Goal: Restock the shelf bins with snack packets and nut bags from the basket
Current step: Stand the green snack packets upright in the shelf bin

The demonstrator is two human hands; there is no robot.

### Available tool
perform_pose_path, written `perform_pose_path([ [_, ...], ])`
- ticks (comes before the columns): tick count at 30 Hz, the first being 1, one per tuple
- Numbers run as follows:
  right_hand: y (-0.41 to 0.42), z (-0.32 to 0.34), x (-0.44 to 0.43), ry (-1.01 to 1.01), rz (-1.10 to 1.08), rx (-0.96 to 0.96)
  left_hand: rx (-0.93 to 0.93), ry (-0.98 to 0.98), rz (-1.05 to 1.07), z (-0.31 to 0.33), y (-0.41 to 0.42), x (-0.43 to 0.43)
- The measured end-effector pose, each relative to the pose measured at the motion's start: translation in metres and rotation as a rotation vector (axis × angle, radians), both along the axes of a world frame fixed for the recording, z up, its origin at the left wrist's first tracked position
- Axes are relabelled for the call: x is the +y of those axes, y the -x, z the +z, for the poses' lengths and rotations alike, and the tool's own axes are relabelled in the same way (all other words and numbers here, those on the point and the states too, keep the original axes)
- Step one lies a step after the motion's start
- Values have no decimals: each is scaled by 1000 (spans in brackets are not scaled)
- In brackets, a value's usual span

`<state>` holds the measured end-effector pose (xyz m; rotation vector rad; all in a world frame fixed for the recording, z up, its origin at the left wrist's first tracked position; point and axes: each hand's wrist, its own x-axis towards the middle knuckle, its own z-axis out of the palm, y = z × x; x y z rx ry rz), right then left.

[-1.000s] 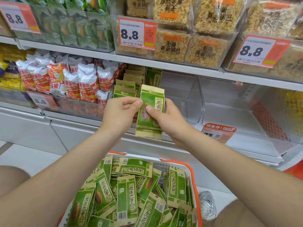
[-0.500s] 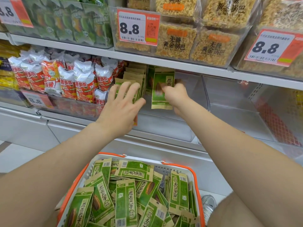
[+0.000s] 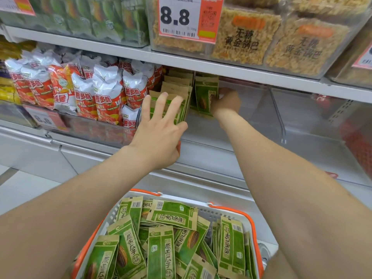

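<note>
A white basket with an orange rim point(image 3: 231, 208) sits below me, full of several green seed packets point(image 3: 161, 252). In the clear middle-shelf bin point(image 3: 251, 117) a row of the same packets point(image 3: 177, 87) stands upright. My left hand point(image 3: 161, 133) is spread flat with straight fingers against the front of that row. My right hand point(image 3: 226, 101) reaches deep into the bin and grips an upright green packet point(image 3: 205, 95) beside the row.
Red and white snack bags point(image 3: 104, 93) fill the bin to the left. Clear boxes of golden rice crackers point(image 3: 245, 37) and an 8.8 price tag point(image 3: 181, 17) sit on the shelf above. Another clear bin point(image 3: 322, 125) stands to the right.
My right hand carried the green packet from above the basket deep into the bin. My left hand let go of it and spread flat against the standing row.
</note>
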<state>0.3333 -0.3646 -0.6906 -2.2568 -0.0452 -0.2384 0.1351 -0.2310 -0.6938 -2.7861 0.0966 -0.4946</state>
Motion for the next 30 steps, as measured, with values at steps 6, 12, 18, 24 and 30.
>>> perform_pose_path([
  [6, -10, -15, 6, -99, 17, 109, 9, 11, 8, 1, 1, -3],
  [12, -6, -4, 8, -35, -38, 123, 11, 28, 26, 3, 3, -8],
  [18, -11, -10, 14, -42, 31, 185, 12, 38, 29, 3, 4, -9],
  [24, 13, -10, 15, 71, 186, 168, 4, 54, 23, 3, 3, -8],
  [30, 20, -4, 7, 232, 322, 111, 3, 107, 23, 8, 6, -8],
])
